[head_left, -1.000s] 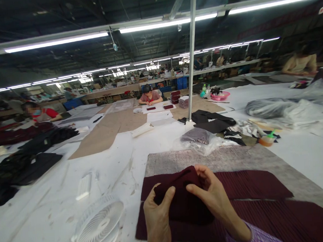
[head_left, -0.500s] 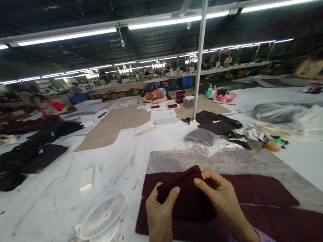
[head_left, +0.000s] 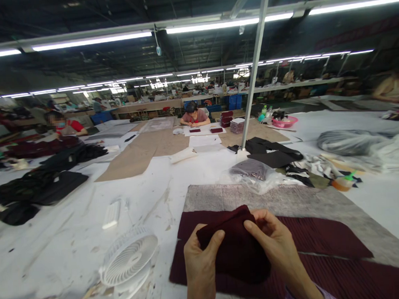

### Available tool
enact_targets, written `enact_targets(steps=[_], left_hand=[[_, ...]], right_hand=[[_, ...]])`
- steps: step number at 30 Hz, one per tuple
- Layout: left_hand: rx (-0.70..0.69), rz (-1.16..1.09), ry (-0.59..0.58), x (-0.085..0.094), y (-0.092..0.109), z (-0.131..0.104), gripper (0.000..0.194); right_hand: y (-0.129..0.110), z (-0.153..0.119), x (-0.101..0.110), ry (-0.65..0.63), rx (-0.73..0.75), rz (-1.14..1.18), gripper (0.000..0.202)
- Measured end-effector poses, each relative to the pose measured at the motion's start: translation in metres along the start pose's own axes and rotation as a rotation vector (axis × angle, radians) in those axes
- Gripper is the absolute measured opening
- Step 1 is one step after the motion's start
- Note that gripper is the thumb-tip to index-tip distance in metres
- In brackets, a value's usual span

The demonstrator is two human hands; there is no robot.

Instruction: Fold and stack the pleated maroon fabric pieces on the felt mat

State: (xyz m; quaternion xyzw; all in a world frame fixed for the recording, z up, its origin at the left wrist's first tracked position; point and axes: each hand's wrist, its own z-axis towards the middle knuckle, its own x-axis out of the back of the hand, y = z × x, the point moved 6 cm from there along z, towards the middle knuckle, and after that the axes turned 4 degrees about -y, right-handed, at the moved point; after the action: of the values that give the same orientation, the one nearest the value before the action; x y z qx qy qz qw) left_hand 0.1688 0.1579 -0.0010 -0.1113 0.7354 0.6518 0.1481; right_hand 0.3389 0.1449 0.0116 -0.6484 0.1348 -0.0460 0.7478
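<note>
Between my two hands hangs a dark maroon fabric piece [head_left: 241, 253], folded along its top edge. My left hand [head_left: 201, 257] pinches its upper left corner, thumb in front and fingers behind. At the upper right, my right hand [head_left: 275, 239] grips the same piece between thumb and fingers. Beneath it, rows of overlapping maroon fabric pieces [head_left: 329, 236] lie spread on a grey mottled sheet [head_left: 307, 201]. Part of those rows is hidden behind my hands and the held piece.
A white fan [head_left: 130, 257] lies to the left, with a white power strip [head_left: 112, 213] behind it. Ahead are a plastic bag [head_left: 251, 173], black fabric scraps [head_left: 270, 152] and a metal post [head_left: 255, 69]. A co-worker [head_left: 194, 116] sits across the table.
The view has shifted slightly, so everything sits a little further right. Both hands keep hold of the maroon fabric piece, with hardly any change in grip.
</note>
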Motion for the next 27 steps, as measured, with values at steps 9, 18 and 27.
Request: enact_targets(steps=[9, 18, 27], left_hand=[[0.008, 0.053, -0.104, -0.002, -0.011, 0.009, 0.026], [-0.07, 0.064, -0.095, 0.012, -0.012, 0.014, 0.038], [0.002, 0.454, -0.34, -0.011, -0.006, 0.034, 0.024]], right_hand=[[0.015, 0.001, 0.009, 0.082, -0.049, -0.021, 0.025], [0.018, 0.009, 0.027, 0.13, -0.045, 0.079, 0.026], [0.014, 0.014, 0.014, -0.225, -0.144, -0.111, 0.014]])
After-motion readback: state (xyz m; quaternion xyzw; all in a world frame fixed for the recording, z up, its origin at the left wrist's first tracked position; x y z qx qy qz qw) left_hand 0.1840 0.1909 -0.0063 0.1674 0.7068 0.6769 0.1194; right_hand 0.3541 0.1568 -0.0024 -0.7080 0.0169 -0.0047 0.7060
